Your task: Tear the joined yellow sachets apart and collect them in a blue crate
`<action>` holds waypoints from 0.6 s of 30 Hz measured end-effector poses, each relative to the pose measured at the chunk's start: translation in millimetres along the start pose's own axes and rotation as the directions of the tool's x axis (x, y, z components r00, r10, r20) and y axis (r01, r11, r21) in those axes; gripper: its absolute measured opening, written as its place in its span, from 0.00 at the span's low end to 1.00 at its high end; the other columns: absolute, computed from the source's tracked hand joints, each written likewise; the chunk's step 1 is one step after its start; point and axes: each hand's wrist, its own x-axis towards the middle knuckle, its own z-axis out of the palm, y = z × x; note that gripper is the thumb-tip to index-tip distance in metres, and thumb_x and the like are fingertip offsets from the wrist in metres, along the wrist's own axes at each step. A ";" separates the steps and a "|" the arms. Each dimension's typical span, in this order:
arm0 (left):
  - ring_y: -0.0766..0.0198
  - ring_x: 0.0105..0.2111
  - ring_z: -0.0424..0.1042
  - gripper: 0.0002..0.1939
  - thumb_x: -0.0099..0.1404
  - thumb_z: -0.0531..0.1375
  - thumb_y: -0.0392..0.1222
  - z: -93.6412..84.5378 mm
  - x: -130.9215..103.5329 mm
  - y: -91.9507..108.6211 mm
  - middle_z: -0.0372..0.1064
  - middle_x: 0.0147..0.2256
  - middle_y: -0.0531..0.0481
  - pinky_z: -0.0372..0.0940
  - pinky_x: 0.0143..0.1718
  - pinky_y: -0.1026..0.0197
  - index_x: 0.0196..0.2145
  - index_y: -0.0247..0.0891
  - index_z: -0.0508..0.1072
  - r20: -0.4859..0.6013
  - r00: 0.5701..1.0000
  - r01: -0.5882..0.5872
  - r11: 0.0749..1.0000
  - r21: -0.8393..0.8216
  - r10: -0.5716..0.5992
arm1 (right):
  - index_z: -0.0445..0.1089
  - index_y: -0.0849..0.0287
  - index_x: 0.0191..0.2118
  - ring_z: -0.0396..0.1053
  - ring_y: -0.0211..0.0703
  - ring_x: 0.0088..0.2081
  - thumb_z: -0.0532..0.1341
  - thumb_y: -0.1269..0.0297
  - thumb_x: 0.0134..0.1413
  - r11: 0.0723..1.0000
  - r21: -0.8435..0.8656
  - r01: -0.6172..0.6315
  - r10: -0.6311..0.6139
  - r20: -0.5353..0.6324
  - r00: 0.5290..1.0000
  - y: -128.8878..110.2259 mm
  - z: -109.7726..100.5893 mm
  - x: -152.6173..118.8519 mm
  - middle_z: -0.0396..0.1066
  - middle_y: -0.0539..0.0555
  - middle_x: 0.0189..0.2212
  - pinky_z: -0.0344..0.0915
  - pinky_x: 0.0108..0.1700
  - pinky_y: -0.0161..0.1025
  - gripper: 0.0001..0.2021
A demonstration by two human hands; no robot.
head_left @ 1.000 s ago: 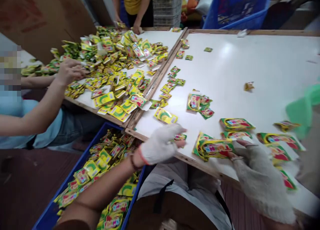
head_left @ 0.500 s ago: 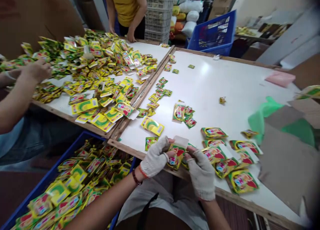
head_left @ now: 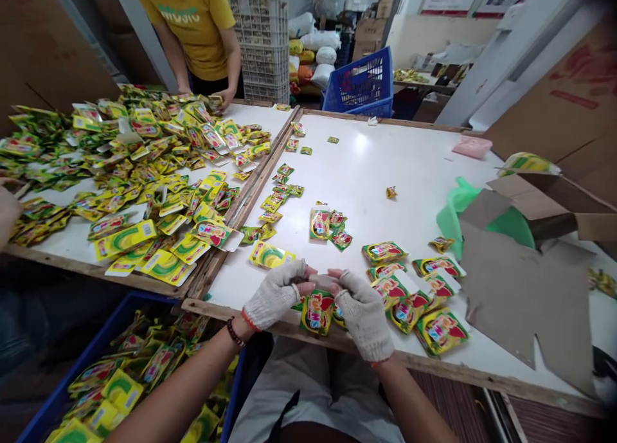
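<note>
My left hand, in a white fingerless glove, grips the left side of a small green and yellow box near the table's front edge. On the other side my right hand, gloved the same way, has its fingers closed at the box's pale top flap. Several similar boxes lie just right of my right hand, some with white flaps raised. A yellow box rests behind my left hand. Farther back, an upright-looking box lies beside small green packets.
A wooden strip divides the white table. Packets are heaped at left; a filled blue crate stands below. An open cardboard box and green plastic lie right. A person in yellow stands beyond, another's hand far left.
The view has swung to the right and up. My right fingers have moved from the box's side to its top flap. The co-worker's hand at left has mostly left the view.
</note>
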 end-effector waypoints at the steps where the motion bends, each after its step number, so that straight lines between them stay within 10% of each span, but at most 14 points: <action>1: 0.64 0.34 0.68 0.10 0.57 0.59 0.38 -1.2 -0.6 0.6 0.69 0.33 0.48 0.64 0.36 0.62 0.38 0.32 0.72 -0.008 1.000 -0.016 0.999 0.043 0.016 | 0.72 0.59 0.40 0.72 0.45 0.39 0.57 0.64 0.53 0.999 -0.048 0.020 -0.019 0.013 1.000 -2.1 -0.2 -0.1 0.75 0.55 0.37 0.69 0.42 0.41 0.11; 12: 0.67 0.28 0.65 0.12 0.62 0.55 0.44 -10.7 4.9 24.6 0.67 0.25 0.53 0.58 0.29 0.67 0.28 0.34 0.73 0.130 0.991 -0.086 0.905 0.416 0.035 | 0.74 0.59 0.32 0.72 0.43 0.30 0.57 0.65 0.52 0.967 -0.253 0.040 -0.029 0.050 0.998 -22.9 -1.8 1.2 0.75 0.52 0.28 0.69 0.34 0.37 0.08; 18: 0.64 0.34 0.70 0.09 0.61 0.55 0.40 -18.5 -3.4 26.3 0.71 0.32 0.49 0.63 0.37 0.65 0.32 0.36 0.75 0.266 0.958 -0.189 0.930 0.314 0.105 | 0.74 0.56 0.37 0.73 0.43 0.40 0.57 0.70 0.51 0.967 -0.132 0.219 -0.193 0.184 0.964 -10.4 -15.0 -10.9 0.75 0.55 0.38 0.70 0.43 0.41 0.10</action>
